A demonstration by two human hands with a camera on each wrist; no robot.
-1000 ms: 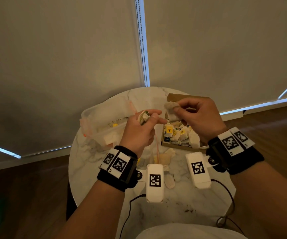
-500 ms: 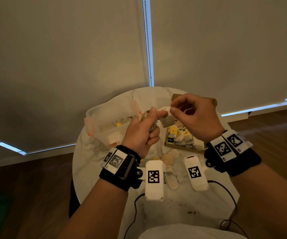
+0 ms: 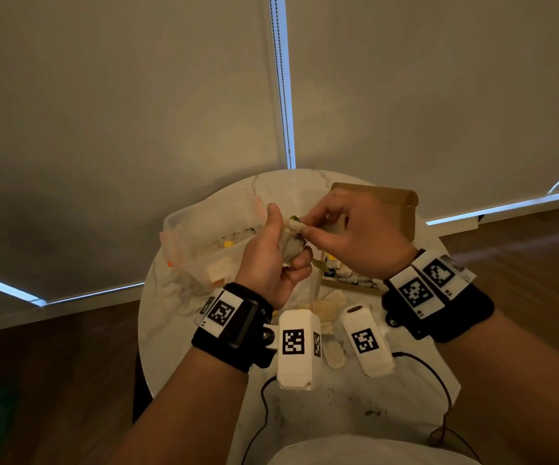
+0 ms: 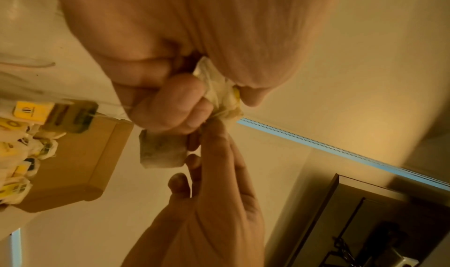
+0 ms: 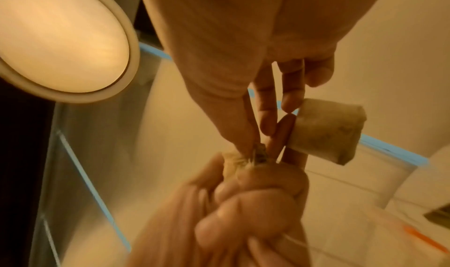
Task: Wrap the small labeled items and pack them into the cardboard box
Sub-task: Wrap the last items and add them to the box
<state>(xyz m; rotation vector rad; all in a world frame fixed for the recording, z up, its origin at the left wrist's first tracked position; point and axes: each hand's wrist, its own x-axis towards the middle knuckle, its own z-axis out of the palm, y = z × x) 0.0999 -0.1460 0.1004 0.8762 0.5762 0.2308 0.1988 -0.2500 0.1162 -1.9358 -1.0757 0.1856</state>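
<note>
A small wrapped bundle [image 3: 290, 247] is being gripped in the curled fingers of the left hand [image 3: 273, 263], held up above the round marble table [image 3: 170, 330] and just left of the cardboard box [image 3: 402, 209]. In the left wrist view the bundle [image 4: 220, 94] is being squeezed between the thumb and the curled fingers [image 4: 170, 101], with a bit of yellow showing at its edge. The top of the bundle is being pinched by the thumb and forefinger of the right hand [image 3: 355, 236], the two hands touching at that spot. At the same time a flat tea bag [image 5: 326, 132] is being held between other fingers [image 5: 284, 128] of the right hand; it is also showing in the left wrist view [image 4: 161, 148], sticking out toward the box. A thin string [image 5: 340, 180] is being trailed from the hands; which item it belongs to cannot be told.

Inside the box [image 4: 80, 155], many wrapped items with yellow labels [image 4: 31, 111] are being kept in a pile. To the left of the hands, a clear plastic container [image 3: 204, 223] is being kept on the table. A few loose tea bags [image 3: 331, 303] are lying on the table near the wrists.
</note>
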